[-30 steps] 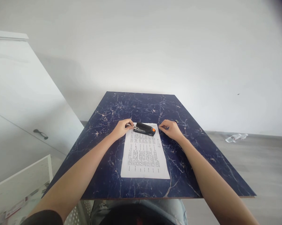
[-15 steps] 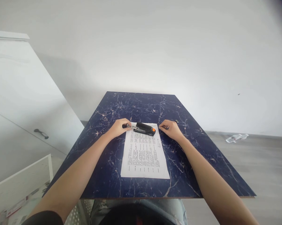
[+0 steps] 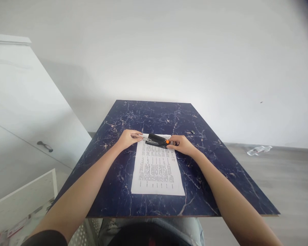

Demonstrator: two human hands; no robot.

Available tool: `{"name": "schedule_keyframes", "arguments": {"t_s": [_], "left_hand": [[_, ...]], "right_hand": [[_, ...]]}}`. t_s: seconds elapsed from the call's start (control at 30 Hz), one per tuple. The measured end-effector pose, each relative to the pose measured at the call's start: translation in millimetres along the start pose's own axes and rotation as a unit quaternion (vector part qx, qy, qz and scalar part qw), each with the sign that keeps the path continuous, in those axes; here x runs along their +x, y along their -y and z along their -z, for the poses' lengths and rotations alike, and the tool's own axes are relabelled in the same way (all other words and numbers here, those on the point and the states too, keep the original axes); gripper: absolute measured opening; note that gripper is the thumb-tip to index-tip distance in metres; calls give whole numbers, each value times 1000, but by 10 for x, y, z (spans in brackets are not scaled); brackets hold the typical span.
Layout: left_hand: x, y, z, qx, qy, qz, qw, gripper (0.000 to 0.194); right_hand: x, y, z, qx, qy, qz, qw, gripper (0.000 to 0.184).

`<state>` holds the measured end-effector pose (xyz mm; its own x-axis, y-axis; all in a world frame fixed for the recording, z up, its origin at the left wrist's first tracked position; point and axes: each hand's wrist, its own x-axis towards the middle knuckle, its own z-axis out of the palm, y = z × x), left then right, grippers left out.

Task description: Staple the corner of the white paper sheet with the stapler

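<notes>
A black stapler (image 3: 157,139) with an orange part lies slantwise on the upper part of a printed sheet of paper (image 3: 157,172). From its left end a thin metal rod (image 3: 145,137) sticks out, and the fingertips of my left hand (image 3: 129,139) are pinched on its outer end. My right hand (image 3: 181,145) has thumb and fingers closed around the stapler's orange end. Something small and dark shows beneath the curled right fingers; I cannot make out what it is. The print on the sheet runs sideways to me.
A small dark piece (image 3: 192,132) rests on the blue marbled table (image 3: 154,118) beyond my right hand. A white cabinet (image 3: 28,102) stands to the left, a white wall behind. Clear plastic packaging (image 3: 259,150) lies on the floor at right.
My right hand has moved left from the paper's edge and taken hold of the stapler's orange end. The small dark piece behind it now shows fully. My left hand has shifted slightly left.
</notes>
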<state>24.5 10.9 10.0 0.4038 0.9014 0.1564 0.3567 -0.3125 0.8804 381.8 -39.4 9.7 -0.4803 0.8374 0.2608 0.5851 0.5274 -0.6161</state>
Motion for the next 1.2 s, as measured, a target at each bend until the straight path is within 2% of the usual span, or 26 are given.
{"name": "schedule_keyframes", "arguments": {"t_s": [0.13,0.47,0.73,0.97,1.1,1.17,1.2], "left_hand": [[1,6,-104,-28,26,25,999,39],[29,-60,-343,-58,10,57,997,41],[34,-101,-392,-82,16,80,993,29],[14,-131,-385,-107,36,65,991,26],[3,-145,-284,-20,-14,9,1000,27],[7,-135,-183,119,-65,-9,991,38],[12,-121,-127,207,-89,-5,974,43]], "right_hand": [[6,12,-4,13,3,-4,1000,38],[13,33,-28,49,11,-20,999,35],[23,-11,-46,43,9,-28,999,31],[22,9,-24,8,8,-37,999,25],[27,18,-22,-16,12,-37,999,24],[27,12,-21,-24,15,-36,999,24],[27,7,-20,-28,15,-36,999,24]]}}
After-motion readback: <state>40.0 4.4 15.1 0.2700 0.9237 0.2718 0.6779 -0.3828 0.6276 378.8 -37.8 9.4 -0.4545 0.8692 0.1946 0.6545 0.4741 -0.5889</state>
